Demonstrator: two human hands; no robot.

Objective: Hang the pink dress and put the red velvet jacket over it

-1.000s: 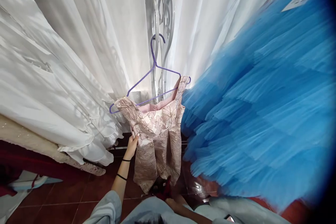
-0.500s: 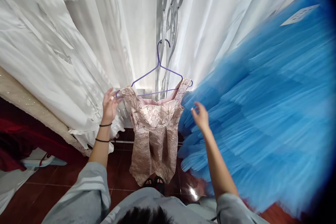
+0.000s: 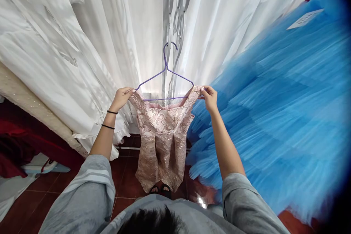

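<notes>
A pink brocade dress (image 3: pixel 164 135) with gold-toned floral texture hangs on a purple hanger (image 3: pixel 165 67). The hanger's hook is at the silver scrollwork metal post (image 3: pixel 178 25). My left hand (image 3: pixel 123 98) pinches the dress's left strap at the end of the hanger; two black bands circle that wrist. At the other end, my right hand (image 3: pixel 209 97) is closed on the right strap, thumb on top. Both fingertips partly cover the hanger's ends. The dress's hem hangs just above my feet in black sandals (image 3: pixel 165 188).
White curtain-like fabric (image 3: pixel 109 25) rises behind the hanger. A large blue tulle skirt (image 3: pixel 268 117) fills the right side. Sparkly cream fabric (image 3: pixel 35 106) and dark red cloth (image 3: pixel 16 131) lie at the left. The floor is dark red tile (image 3: pixel 128 175).
My left hand has moved right onto the left strap, and my right hand has moved up and closed on the right strap. The hanger stays at the post.
</notes>
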